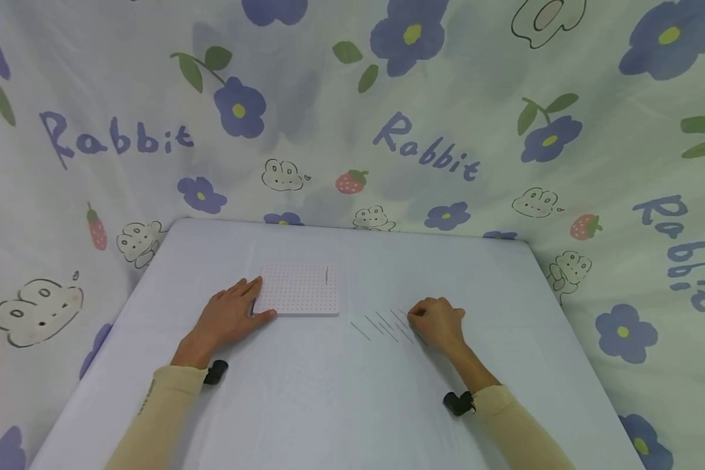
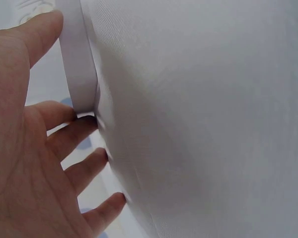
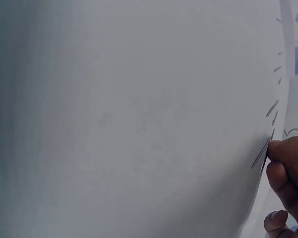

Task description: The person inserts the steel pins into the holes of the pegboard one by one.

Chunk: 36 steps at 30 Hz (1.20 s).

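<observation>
A flat white board (image 1: 296,290) dotted with rows of small holes lies on the table, left of the middle. One thin dark pin (image 1: 327,277) stands upright near its back right corner. My left hand (image 1: 226,318) rests against the board's left side, fingers spread, thumb at the front corner; the left wrist view shows the thumb on the board's edge (image 2: 79,64). Several thin dark pins (image 1: 382,328) lie slanted in a row to the right. Over the right end of that row, my right hand (image 1: 438,324) pinches a pin (image 3: 264,161) between thumb and forefinger.
A white cloth covers the table (image 1: 305,405). Behind and around it hangs a curtain (image 1: 311,124) printed with flowers, rabbits and strawberries. A small black wrist camera (image 1: 216,372) sits on the left sleeve, another wrist camera (image 1: 458,403) on the right.
</observation>
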{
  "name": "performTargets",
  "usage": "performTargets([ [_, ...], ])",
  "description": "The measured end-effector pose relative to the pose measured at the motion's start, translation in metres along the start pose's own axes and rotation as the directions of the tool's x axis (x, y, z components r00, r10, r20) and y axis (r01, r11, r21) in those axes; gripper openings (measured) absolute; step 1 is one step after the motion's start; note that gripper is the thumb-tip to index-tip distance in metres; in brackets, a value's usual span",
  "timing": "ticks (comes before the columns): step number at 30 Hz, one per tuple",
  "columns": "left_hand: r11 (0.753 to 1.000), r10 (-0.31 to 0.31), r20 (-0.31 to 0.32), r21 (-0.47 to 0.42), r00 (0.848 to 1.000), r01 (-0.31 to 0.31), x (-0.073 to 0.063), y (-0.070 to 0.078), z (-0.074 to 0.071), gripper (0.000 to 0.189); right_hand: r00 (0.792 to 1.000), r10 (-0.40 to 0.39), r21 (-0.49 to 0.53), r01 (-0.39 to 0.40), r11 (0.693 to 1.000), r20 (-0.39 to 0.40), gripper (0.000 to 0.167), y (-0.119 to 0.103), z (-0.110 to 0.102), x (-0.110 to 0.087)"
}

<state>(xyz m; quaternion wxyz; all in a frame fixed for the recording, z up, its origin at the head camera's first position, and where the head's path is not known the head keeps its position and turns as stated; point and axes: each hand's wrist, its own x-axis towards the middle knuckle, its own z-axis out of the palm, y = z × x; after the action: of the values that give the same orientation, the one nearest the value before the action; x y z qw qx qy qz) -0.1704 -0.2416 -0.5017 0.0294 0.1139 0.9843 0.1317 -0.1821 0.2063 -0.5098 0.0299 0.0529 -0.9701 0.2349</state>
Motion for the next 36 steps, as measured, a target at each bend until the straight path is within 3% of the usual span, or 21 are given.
performTargets([
  [11,1.0,-0.008,0.002,-0.004,1.0,0.008,-0.002,0.0,0.001,0.095,0.998,-0.059,-0.149,0.063,0.987,0.031,0.008,-0.008,-0.001,0.006],
  [29,1.0,0.0,-0.008,0.0,1.0,0.0,-0.001,0.0,0.002,0.094,0.982,-0.047,-0.207,0.086,0.974,0.185,0.019,-0.011,-0.001,0.016],
  [36,1.0,-0.001,0.001,-0.005,1.0,0.001,-0.001,0.0,0.001,0.095,0.98,-0.041,-0.194,0.079,0.978,0.192,0.02,-0.014,-0.002,0.019],
])
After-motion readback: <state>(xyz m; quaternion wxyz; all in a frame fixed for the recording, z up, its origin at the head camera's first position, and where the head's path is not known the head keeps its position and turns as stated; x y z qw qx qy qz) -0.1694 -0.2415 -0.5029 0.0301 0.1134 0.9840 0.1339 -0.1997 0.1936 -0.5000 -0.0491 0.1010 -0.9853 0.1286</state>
